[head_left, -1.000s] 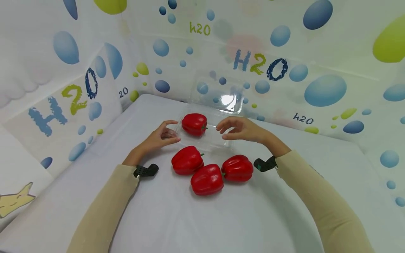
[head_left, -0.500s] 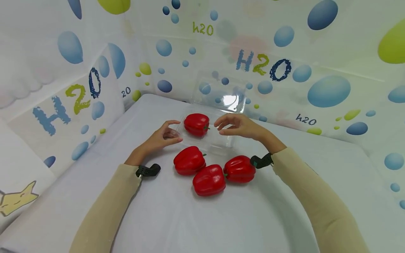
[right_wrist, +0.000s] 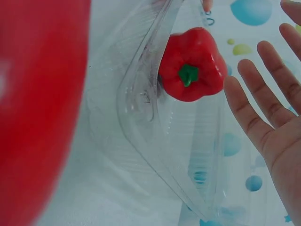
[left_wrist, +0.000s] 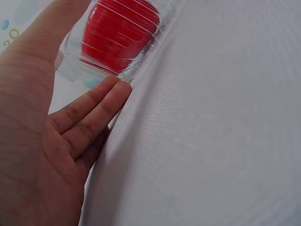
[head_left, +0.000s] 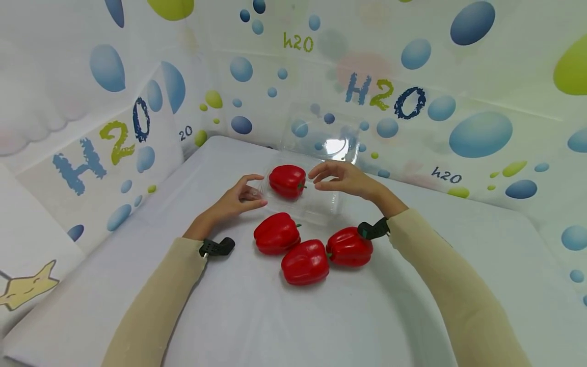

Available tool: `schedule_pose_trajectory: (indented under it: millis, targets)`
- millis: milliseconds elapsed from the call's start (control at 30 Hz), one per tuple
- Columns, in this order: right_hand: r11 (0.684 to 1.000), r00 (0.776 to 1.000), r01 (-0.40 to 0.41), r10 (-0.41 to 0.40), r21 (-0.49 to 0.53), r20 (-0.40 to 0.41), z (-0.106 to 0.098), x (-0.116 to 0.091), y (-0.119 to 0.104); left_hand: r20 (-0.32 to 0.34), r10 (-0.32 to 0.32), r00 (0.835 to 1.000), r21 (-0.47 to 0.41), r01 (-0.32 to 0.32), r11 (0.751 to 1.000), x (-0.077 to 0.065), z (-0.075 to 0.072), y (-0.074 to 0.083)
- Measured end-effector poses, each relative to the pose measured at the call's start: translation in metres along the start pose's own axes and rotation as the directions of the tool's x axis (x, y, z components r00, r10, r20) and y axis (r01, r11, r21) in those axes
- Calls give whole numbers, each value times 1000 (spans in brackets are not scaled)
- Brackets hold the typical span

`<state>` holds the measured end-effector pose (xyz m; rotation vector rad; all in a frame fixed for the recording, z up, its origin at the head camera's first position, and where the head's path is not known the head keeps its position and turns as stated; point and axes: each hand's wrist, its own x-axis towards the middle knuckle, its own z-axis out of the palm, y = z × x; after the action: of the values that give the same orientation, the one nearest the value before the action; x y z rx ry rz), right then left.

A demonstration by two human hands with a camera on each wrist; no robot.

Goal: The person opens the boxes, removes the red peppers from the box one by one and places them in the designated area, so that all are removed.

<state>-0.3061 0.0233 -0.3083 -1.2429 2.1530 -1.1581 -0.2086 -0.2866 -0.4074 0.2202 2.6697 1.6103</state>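
Observation:
A clear plastic clamshell container [head_left: 323, 204] lies on the table with its transparent lid [head_left: 321, 133] raised at the back. One red bell pepper [head_left: 287, 181] rests in its left part, green stem [right_wrist: 188, 74] toward the right. At the container's left end is my left hand [head_left: 235, 200]; in the left wrist view its straight fingertips [left_wrist: 123, 87] sit right at the container's edge. My right hand [head_left: 346, 179] hovers over the right part of the container, fingers relaxed and apart in the right wrist view, holding nothing.
In front of the container, three more red bell peppers [head_left: 277, 233] lie close together on the white table. One bell pepper [right_wrist: 37, 94] looms blurred in the right wrist view. A patterned sheet [head_left: 458, 76] hangs behind the table.
My right hand has shifted slightly left and back over the container. The head view has turned a little, while the left hand and peppers stay in place.

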Motion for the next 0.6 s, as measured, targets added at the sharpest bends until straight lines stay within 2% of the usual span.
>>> schedule_pose_trajectory:
  millis: [233, 600]
  targets:
    - [998, 999, 43, -43, 37, -21, -2, 7, 2, -5, -6, 1000, 7, 6, 1000, -2, 0, 0]
    - [996, 999, 29, -26, 83, -44, 4, 17, 2, 6, -15, 1000, -13, 15, 1000, -1, 1, 1]
